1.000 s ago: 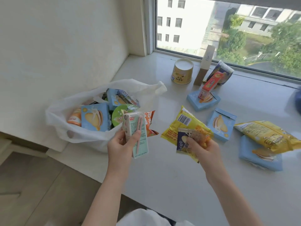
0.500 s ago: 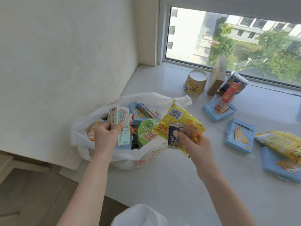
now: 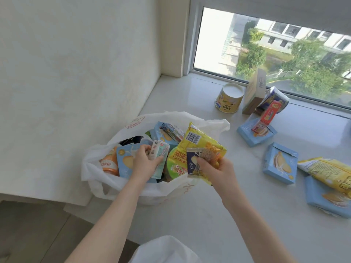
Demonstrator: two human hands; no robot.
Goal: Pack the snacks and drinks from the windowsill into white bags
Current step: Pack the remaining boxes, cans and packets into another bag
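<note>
Left hand (image 3: 145, 164) was over the open white bag (image 3: 106, 154), its grip curled round a small pale-green drink carton (image 3: 159, 158), tilted among the packed snacks. Right hand (image 3: 214, 170) hovered at the bag's right rim, grip pinching a yellow snack packet (image 3: 199, 141) together with a dark-blue biscuit pack (image 3: 191, 164). Inside the bag sat an orange bottle (image 3: 109, 164) and a blue box (image 3: 124, 162). On the windowsill (image 3: 190, 95), well apart from the bag, lay more blue boxes (image 3: 280, 163), another yellow packet (image 3: 330, 172) and a yellow tub (image 3: 228, 98).
</note>
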